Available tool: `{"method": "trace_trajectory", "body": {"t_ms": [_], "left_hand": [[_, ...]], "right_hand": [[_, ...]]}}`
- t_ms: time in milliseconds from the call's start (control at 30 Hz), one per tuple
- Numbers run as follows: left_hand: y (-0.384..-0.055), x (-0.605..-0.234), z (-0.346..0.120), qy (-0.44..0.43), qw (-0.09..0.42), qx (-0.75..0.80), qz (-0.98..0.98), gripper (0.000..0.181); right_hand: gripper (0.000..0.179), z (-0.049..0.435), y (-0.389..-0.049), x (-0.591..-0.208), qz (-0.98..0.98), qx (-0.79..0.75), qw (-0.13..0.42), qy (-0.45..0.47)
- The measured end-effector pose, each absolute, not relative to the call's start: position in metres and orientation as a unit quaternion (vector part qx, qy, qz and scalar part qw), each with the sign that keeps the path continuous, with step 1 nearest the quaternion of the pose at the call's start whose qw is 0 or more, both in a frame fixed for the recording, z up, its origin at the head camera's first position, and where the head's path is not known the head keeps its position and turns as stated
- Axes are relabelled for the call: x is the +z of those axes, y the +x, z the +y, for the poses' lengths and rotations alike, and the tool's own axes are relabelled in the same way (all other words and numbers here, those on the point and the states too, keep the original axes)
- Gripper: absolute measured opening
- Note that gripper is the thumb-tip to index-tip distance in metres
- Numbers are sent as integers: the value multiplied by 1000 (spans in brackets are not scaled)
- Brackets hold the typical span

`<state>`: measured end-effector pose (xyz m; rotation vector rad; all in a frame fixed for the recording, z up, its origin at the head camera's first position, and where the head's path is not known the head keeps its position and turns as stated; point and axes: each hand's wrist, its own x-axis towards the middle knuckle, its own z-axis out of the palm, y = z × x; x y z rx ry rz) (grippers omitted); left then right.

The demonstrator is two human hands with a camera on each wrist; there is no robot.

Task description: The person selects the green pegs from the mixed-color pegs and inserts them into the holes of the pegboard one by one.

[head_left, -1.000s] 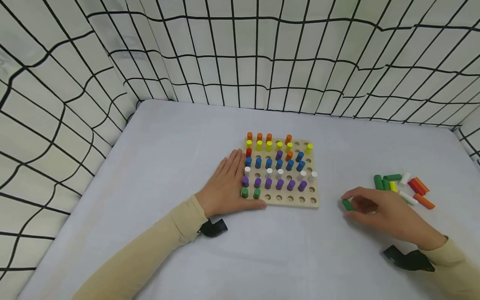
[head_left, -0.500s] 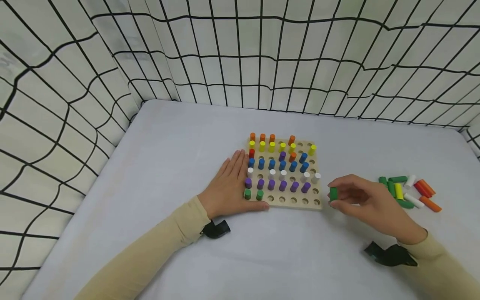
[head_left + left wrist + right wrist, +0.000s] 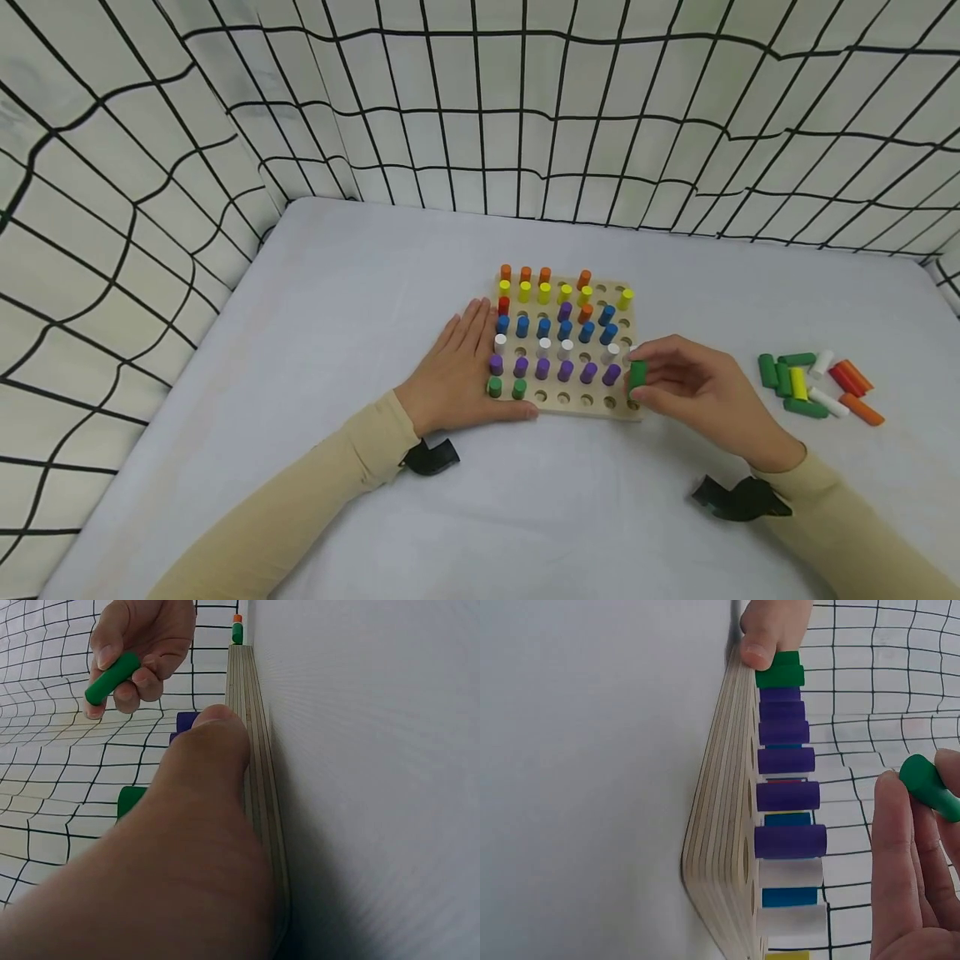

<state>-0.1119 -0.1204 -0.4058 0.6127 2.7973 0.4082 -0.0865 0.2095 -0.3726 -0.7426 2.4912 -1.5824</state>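
Observation:
A wooden pegboard (image 3: pixel 552 406) lies on the white table, with rows of orange, yellow, blue, white, purple and green pegs standing in its holes. Along its left edge rests my left hand (image 3: pixel 450 375), fingers straight, its thumb against the front edge. Two green pegs (image 3: pixel 507 387) stand in the front row beside that hand. My right hand (image 3: pixel 697 392) pinches a green peg (image 3: pixel 637 374) between thumb and fingertips over the board's front right corner. In the right wrist view, this held peg (image 3: pixel 926 784) is apart from the board and the standing purple pegs (image 3: pixel 789 796).
Loose pegs lie in a pile at the right: several green ones (image 3: pixel 806 408), a yellow one (image 3: pixel 798 383), white ones (image 3: pixel 828 402), a red one (image 3: pixel 846 381) and orange ones (image 3: pixel 862 409). White walls with black netting (image 3: pixel 480 108) rise behind and left of the table (image 3: pixel 360 283).
My right hand has moved left from beside the loose pile to the board's right edge, carrying the green peg, which has turned more upright. The left hand stays on the board.

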Motion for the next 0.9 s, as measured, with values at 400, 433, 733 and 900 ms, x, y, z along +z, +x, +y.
{"method": "trace_trajectory", "body": {"t_ms": [400, 433, 733, 900], "left_hand": [[-112, -407, -120, 211, 120, 136, 961, 136], [-112, -407, -120, 211, 119, 136, 961, 136], [-111, -407, -120, 210, 118, 135, 961, 137], [-111, -406, -120, 209, 119, 135, 961, 136]], "right_hand": [[32, 189, -91, -373, 793, -546, 58, -266], [32, 187, -91, -373, 793, -546, 57, -264], [34, 169, -93, -373, 784, -559, 47, -266], [34, 160, -93, -375, 784, -558, 56, -266]]}}
